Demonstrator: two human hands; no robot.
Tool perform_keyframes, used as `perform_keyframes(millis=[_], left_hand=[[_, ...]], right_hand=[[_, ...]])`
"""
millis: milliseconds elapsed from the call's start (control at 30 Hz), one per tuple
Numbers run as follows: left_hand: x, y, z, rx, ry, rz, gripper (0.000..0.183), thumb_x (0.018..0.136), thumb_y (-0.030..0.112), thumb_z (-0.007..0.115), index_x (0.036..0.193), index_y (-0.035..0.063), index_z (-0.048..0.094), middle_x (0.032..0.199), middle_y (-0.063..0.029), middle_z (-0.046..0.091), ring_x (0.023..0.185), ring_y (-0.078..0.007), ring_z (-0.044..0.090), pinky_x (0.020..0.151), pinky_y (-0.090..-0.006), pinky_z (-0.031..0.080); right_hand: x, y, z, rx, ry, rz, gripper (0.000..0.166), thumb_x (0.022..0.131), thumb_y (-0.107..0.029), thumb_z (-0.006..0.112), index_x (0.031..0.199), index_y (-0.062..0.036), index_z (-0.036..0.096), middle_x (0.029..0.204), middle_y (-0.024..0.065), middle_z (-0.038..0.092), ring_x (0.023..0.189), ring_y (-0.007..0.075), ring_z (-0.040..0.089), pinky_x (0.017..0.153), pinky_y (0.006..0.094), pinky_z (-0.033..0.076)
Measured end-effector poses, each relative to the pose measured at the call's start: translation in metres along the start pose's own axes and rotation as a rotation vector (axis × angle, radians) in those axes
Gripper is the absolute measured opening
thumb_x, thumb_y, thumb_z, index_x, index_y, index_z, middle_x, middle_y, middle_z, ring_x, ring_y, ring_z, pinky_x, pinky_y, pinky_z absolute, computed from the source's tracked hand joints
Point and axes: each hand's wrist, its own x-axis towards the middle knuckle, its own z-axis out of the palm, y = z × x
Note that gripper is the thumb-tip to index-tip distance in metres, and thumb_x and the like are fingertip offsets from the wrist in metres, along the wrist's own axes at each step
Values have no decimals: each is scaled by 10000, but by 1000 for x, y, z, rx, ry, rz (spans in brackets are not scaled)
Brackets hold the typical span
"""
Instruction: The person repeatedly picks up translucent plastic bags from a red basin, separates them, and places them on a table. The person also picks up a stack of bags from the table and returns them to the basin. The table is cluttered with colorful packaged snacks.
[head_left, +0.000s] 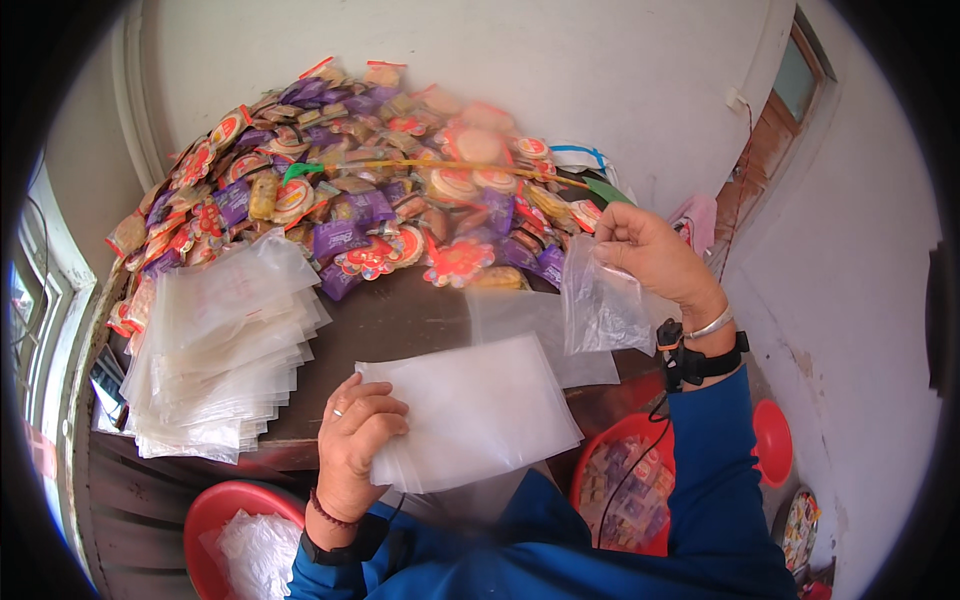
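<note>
My left hand (360, 431) grips the left edge of a stack of clear plastic bags (472, 412), held flat above the table's front edge. Raised at the right, my right hand (649, 251) pinches the top of a small clear zip bag (606, 307), which hangs from the fingertips. Under it, another flat plastic bag (517, 319) lies on the dark table (382, 322). To the left, a fanned pile of clear bags (225, 352) covers the table's corner. Behind all this rises a large heap of wrapped snacks (352, 195), in purple, red and clear packets.
A yellow stick (450, 163) with green ends lies across the heap. Below the table stand a red basin (202, 517) of white plastic and a red basin (581, 480) of wrapped snacks. Another red basin (772, 442) sits by the right wall (847, 322). A window (45, 300) is at left.
</note>
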Motion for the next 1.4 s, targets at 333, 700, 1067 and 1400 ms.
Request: perform_keyframes(millis=[333,700,1067,1400], left_hand=[[1,0,1,-7,-1,4,254,650,37,745,861,111,624,963,-35,690,1079,-306,664,1065,-541,465],[1,2,-1,-17,-7,-4,251,652,46,735,871,111,631,978,-39,694,1095,-310,659,1070,-545,459],[6,2,-1,-67,-33,-37,244,654,41,746,845,108,609,954,-58,686,1063,-318,665,1083,-564,438],[50,14,-20,-358,-57,-426,257,858,-29,720,1102,23,661,1006,-50,714,957,-135,651,907,-306,519]], right_hand=[[38,45,90,-343,-251,-116,170,894,-72,696,985,11,579,886,99,644,822,187,644,738,331,523],[36,46,103,-532,-210,-105,363,822,-104,749,1106,19,561,944,188,673,876,313,679,776,394,536],[28,20,81,-458,-186,-18,321,817,-66,666,1127,-9,606,940,159,658,884,319,631,784,416,511],[-52,-54,11,-373,734,-372,154,895,46,599,1045,11,586,885,75,611,843,134,585,798,283,485]])
